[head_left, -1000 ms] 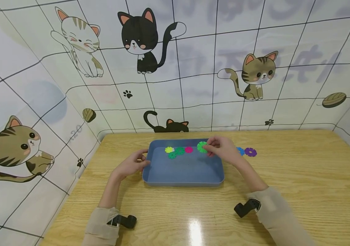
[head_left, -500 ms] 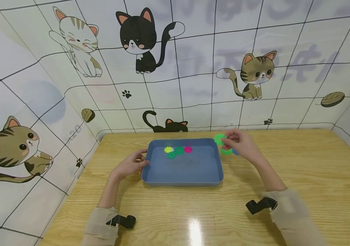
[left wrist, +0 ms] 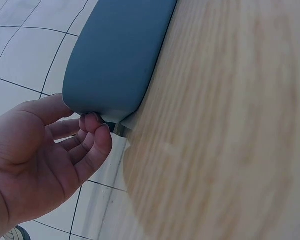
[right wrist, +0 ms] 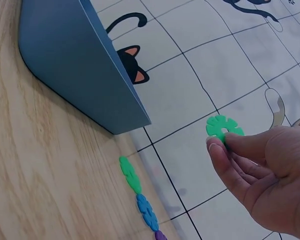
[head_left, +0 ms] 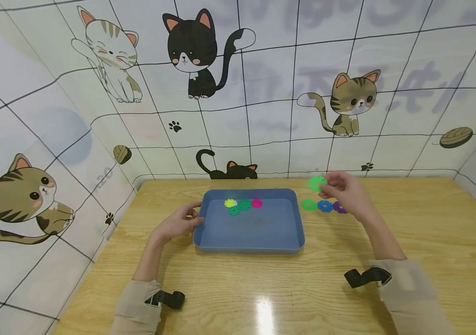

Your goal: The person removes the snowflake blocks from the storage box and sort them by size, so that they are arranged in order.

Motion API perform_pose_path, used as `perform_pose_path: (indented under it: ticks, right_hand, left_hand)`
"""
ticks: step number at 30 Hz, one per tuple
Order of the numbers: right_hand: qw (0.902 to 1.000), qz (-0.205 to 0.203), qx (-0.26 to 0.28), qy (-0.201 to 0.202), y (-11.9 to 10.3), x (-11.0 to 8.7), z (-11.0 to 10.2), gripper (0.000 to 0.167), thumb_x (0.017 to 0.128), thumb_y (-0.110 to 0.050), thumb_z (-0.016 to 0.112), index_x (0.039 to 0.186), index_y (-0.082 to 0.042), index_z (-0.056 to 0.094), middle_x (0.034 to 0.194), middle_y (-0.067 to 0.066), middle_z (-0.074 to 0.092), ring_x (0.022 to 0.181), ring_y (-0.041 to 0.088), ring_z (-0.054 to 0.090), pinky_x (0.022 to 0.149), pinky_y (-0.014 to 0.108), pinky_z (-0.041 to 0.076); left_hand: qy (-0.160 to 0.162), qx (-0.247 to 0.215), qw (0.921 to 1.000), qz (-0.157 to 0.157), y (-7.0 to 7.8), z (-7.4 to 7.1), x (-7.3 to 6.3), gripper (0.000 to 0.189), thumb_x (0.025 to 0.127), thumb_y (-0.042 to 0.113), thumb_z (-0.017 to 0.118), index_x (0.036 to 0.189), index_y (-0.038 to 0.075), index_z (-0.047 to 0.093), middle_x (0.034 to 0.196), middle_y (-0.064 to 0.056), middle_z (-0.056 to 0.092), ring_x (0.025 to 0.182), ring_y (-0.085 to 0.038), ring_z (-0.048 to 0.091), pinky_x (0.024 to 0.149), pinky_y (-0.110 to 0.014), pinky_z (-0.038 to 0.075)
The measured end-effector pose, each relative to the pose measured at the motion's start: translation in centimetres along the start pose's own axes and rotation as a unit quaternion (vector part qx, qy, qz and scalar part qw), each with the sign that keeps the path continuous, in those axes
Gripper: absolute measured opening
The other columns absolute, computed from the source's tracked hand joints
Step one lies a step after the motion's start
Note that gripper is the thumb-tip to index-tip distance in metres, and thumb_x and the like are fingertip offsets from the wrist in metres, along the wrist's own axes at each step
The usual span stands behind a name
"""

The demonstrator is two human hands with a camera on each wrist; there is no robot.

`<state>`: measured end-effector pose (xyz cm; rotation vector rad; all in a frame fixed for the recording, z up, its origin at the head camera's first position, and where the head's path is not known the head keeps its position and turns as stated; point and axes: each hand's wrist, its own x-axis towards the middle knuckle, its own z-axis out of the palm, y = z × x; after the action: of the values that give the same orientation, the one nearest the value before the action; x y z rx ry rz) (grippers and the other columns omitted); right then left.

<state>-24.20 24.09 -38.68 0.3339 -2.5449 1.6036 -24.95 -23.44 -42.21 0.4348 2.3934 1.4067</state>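
Above the table, my right hand (head_left: 346,193) pinches a light green notched plastic disc (head_left: 316,184) between thumb and fingers. In the right wrist view the disc (right wrist: 223,127) shows slots round its edge and a central hole. Below it on the table lie a green disc (head_left: 309,204), a blue disc (head_left: 325,206) and a purple disc (head_left: 339,207), lined up in a row. My left hand (head_left: 179,222) grips the left side of the blue-grey tray (head_left: 249,250), thumb near the rim and curled fingertips at its corner in the left wrist view.
Inside the tray, near its back, lie a yellow disc (head_left: 230,203), dark green discs (head_left: 244,205) and a pink disc (head_left: 257,204). A wall covering (head_left: 271,102) with cat drawings rises behind the wooden table (head_left: 238,288).
My right hand has carried the light green disc from over the tray to the right, above the row, bringing the row's discs into view. The left hand stays at the tray.
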Motion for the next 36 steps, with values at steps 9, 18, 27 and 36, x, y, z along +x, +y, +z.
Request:
perform_pose_path:
  ticks: [9, 18, 27, 36]
  right_hand:
    - [0.9989, 0.038, 0.008, 0.025, 0.5, -0.4, -1.8, 0.040, 0.103, -0.020, 0.062, 0.125, 0.012, 0.055, 0.101, 0.016, 0.071, 0.078, 0.004, 0.070, 0.074, 0.021, 0.056]
    - [0.9972, 0.058, -0.015, 0.045, 2.3, -0.9, -3.8, 0.044, 0.103, -0.025, 0.062, 0.126, 0.011, 0.056, 0.092, -0.002, 0.070, 0.076, 0.004, 0.068, 0.075, 0.022, 0.056]
    - [0.9889, 0.104, -0.091, 0.056, 4.5, -1.4, -5.1, 0.044, 0.103, -0.025, 0.061, 0.123, 0.014, 0.056, 0.099, 0.022, 0.069, 0.073, 0.013, 0.071, 0.069, 0.026, 0.057]
    - [0.9856, 0.144, -0.081, 0.037, 5.8, -2.0, -5.8, 0.037, 0.100, -0.011, 0.064, 0.120, 0.019, 0.054, 0.097, 0.023, 0.068, 0.070, 0.011, 0.069, 0.066, 0.027, 0.058]
  left_hand:
    - [0.000, 0.006, 1.0000, 0.001, 0.2, -0.1, 0.1, 0.065, 0.102, 0.012, 0.059, 0.155, -0.007, 0.026, 0.100, -0.014, 0.051, 0.075, -0.021, 0.056, 0.067, -0.034, 0.050]
    - [-0.002, 0.001, 1.0000, 0.001, 0.2, -0.1, 0.0, 0.065, 0.102, 0.011, 0.059, 0.155, -0.008, 0.026, 0.099, -0.014, 0.051, 0.074, -0.022, 0.056, 0.066, -0.034, 0.050]
    - [-0.004, 0.000, 1.0000, 0.001, 0.2, 0.0, 0.0, 0.065, 0.102, 0.011, 0.060, 0.155, -0.007, 0.026, 0.099, -0.014, 0.050, 0.074, -0.022, 0.055, 0.066, -0.034, 0.049]
    - [0.001, 0.015, 0.9999, 0.003, 0.3, 0.1, -0.1, 0.064, 0.102, 0.011, 0.060, 0.155, -0.007, 0.027, 0.098, -0.014, 0.052, 0.074, -0.024, 0.057, 0.067, -0.035, 0.050]
